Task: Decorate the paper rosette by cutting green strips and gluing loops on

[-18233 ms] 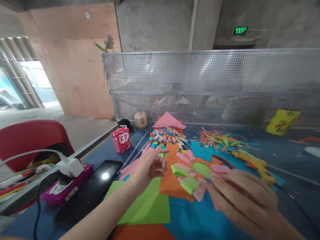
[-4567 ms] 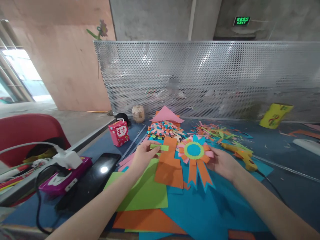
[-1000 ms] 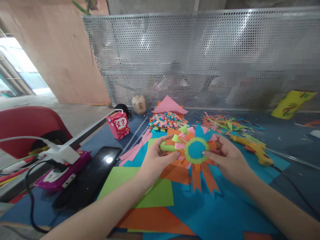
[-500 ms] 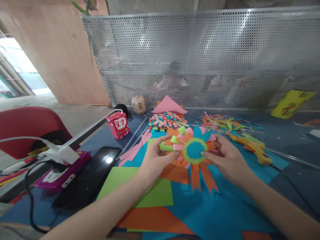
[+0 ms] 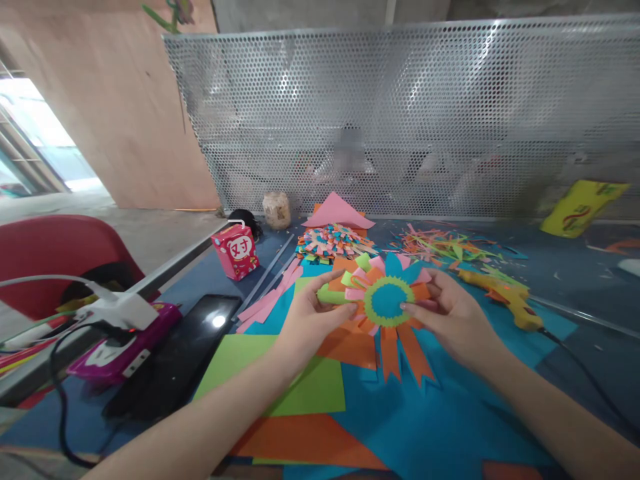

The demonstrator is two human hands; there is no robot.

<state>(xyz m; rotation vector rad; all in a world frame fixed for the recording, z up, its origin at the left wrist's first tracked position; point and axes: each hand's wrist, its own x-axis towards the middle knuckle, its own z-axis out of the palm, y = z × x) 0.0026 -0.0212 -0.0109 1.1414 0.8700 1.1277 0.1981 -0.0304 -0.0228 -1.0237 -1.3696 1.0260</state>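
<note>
A colourful paper rosette [image 5: 389, 301] is held up between my two hands, over the blue sheets. It has a blue centre, a green zigzag ring, looped strips in pink, orange, green and blue, and orange tails hanging below. My left hand [image 5: 320, 310] grips its left side, thumb in front, next to a green loop. On the right edge, my right hand [image 5: 453, 313] pinches it with the thumb on the blue centre; the other fingers are partly behind it. Under it lie a green sheet [image 5: 280, 380], an orange sheet [image 5: 310, 440] and a blue sheet [image 5: 415, 433].
A yellow glue gun [image 5: 505, 300] with a cord lies at right. Behind are paper scraps [image 5: 440, 245] and a pile of looped strips [image 5: 333, 241]. At left sit a phone [image 5: 175, 353], a purple power strip [image 5: 125, 347] and a pink drink carton [image 5: 237, 250]. A perforated metal panel [image 5: 400, 100] stands behind.
Almost nothing differs. The rosette and both hands have shifted very slightly left in view, with the same grip.
</note>
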